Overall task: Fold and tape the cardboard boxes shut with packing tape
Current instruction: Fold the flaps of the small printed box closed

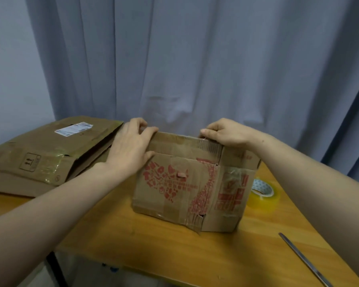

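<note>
Box (182,189) in left hand (131,149), right hand (225,132)

No word or number can be read. Flattened carton (50,154), left: 1 white shipping label (73,129), its lines of print too blurred to read, and 1 black boxed handling symbol (30,161) with upright arrows. Upright box (170,208), centre: red heart-shaped print (170,183) with illegible characters on the front, a barcode-like striped band (210,149) on the top flap, and red blocks (232,193) on the side flap.
</note>
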A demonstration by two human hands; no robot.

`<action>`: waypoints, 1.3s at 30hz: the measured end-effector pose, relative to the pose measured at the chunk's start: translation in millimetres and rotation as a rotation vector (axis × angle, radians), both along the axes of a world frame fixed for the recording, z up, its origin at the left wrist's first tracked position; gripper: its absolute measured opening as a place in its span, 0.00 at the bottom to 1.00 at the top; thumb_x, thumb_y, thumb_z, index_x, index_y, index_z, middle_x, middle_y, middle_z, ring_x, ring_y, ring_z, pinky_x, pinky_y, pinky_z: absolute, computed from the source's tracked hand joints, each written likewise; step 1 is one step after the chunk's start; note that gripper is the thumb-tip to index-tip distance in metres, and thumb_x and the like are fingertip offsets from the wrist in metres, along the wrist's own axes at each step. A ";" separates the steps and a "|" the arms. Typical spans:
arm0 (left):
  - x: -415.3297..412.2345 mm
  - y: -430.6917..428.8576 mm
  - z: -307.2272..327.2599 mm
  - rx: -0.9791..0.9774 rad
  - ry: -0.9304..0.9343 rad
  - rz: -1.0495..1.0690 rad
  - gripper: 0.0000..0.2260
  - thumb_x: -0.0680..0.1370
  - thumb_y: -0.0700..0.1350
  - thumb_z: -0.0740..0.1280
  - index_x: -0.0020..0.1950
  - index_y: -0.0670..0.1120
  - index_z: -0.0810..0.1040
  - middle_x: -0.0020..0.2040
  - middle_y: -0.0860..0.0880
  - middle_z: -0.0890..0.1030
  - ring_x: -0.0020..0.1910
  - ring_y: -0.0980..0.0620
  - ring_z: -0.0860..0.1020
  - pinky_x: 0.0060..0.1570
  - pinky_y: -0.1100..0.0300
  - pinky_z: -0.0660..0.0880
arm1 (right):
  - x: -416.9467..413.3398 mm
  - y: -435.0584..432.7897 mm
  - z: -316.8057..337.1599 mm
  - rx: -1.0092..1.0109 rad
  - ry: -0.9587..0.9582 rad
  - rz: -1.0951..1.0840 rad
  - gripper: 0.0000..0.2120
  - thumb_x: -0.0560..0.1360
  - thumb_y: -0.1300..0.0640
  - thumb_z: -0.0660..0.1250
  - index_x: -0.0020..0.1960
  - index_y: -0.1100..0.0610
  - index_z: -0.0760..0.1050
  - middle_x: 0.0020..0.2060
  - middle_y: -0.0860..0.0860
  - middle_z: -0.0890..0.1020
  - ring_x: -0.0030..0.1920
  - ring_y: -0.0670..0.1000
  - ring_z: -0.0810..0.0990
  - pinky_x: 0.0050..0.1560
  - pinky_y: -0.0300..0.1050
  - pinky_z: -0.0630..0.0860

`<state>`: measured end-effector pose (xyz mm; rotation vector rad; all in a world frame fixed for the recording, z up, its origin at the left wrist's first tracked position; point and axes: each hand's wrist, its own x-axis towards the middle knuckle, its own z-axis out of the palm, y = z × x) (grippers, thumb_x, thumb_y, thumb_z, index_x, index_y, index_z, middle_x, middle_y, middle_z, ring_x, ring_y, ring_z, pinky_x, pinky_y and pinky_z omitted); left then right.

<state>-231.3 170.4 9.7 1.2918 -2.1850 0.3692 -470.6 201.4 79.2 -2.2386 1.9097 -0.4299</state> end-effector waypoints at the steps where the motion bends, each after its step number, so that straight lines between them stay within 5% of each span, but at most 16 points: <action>1: -1.5 -0.5 0.6 -0.080 -0.081 -0.013 0.29 0.66 0.45 0.77 0.65 0.44 0.74 0.60 0.40 0.72 0.59 0.38 0.72 0.58 0.46 0.70 | -0.9 -0.2 2.9 0.009 0.016 -0.001 0.15 0.81 0.52 0.59 0.58 0.59 0.80 0.54 0.52 0.82 0.52 0.48 0.78 0.52 0.39 0.70; 6: -15.8 6.2 8.4 -0.243 -0.177 -0.196 0.19 0.65 0.39 0.75 0.54 0.42 0.78 0.50 0.44 0.78 0.48 0.41 0.77 0.41 0.52 0.71 | -4.5 -2.0 15.9 0.132 -0.015 0.011 0.08 0.76 0.59 0.69 0.54 0.58 0.82 0.45 0.50 0.84 0.44 0.47 0.80 0.47 0.38 0.77; 9: -21.9 8.5 13.9 -0.026 -0.060 -0.326 0.13 0.73 0.36 0.68 0.56 0.45 0.76 0.51 0.48 0.77 0.53 0.47 0.74 0.46 0.56 0.72 | -3.0 -7.3 19.1 0.124 0.087 -0.006 0.08 0.72 0.59 0.73 0.50 0.59 0.83 0.42 0.51 0.84 0.40 0.47 0.81 0.40 0.37 0.78; 12: -13.3 -0.2 23.5 0.086 -0.042 -0.390 0.08 0.72 0.33 0.67 0.47 0.44 0.78 0.45 0.51 0.77 0.47 0.48 0.76 0.44 0.60 0.68 | -4.7 -10.5 23.1 0.076 0.161 -0.071 0.07 0.71 0.60 0.73 0.48 0.62 0.82 0.39 0.55 0.83 0.33 0.48 0.79 0.32 0.37 0.77; 17: 14.4 -14.2 48.3 0.087 -0.057 -0.397 0.12 0.68 0.28 0.68 0.39 0.45 0.79 0.40 0.54 0.77 0.42 0.51 0.77 0.44 0.59 0.72 | -19.5 -5.0 34.0 0.090 -0.124 -0.233 0.08 0.72 0.61 0.72 0.48 0.66 0.80 0.33 0.56 0.83 0.28 0.48 0.81 0.34 0.39 0.79; 22: 12.6 -8.8 51.8 0.148 -0.326 -0.320 0.10 0.74 0.41 0.69 0.51 0.55 0.81 0.52 0.58 0.77 0.57 0.57 0.73 0.51 0.56 0.74 | -5.3 -7.1 20.5 0.018 -0.205 -0.282 0.09 0.73 0.62 0.70 0.48 0.68 0.80 0.35 0.58 0.82 0.30 0.50 0.79 0.35 0.41 0.78; 25: 12.1 -5.1 45.8 0.206 -0.325 -0.413 0.12 0.73 0.46 0.72 0.55 0.55 0.81 0.56 0.57 0.79 0.61 0.57 0.73 0.56 0.55 0.73 | 3.2 -12.5 13.3 -0.011 -0.197 -0.293 0.10 0.72 0.63 0.67 0.48 0.69 0.80 0.37 0.60 0.82 0.31 0.52 0.78 0.34 0.43 0.78; 29: 10.8 -2.0 41.4 0.271 -0.293 -0.517 0.09 0.73 0.40 0.71 0.52 0.49 0.84 0.52 0.53 0.82 0.56 0.55 0.77 0.58 0.56 0.73 | 12.9 -16.4 2.8 0.103 -0.135 -0.261 0.15 0.71 0.62 0.71 0.56 0.68 0.78 0.40 0.59 0.79 0.38 0.55 0.79 0.33 0.44 0.78; 34: 21.2 -4.4 53.9 0.391 -0.246 -0.416 0.18 0.69 0.30 0.68 0.52 0.49 0.84 0.53 0.55 0.82 0.53 0.59 0.78 0.48 0.78 0.67 | 3.7 -17.5 -0.4 0.127 -0.117 -0.326 0.08 0.71 0.63 0.71 0.48 0.67 0.78 0.38 0.60 0.77 0.33 0.56 0.78 0.33 0.47 0.79; 39: 17.1 10.3 55.9 0.567 -0.340 -0.276 0.27 0.71 0.30 0.61 0.63 0.55 0.78 0.64 0.58 0.76 0.65 0.57 0.71 0.61 0.68 0.66 | 2.0 -13.9 -12.6 0.127 -0.194 -0.380 0.15 0.72 0.64 0.70 0.57 0.68 0.77 0.40 0.61 0.80 0.34 0.56 0.79 0.27 0.42 0.76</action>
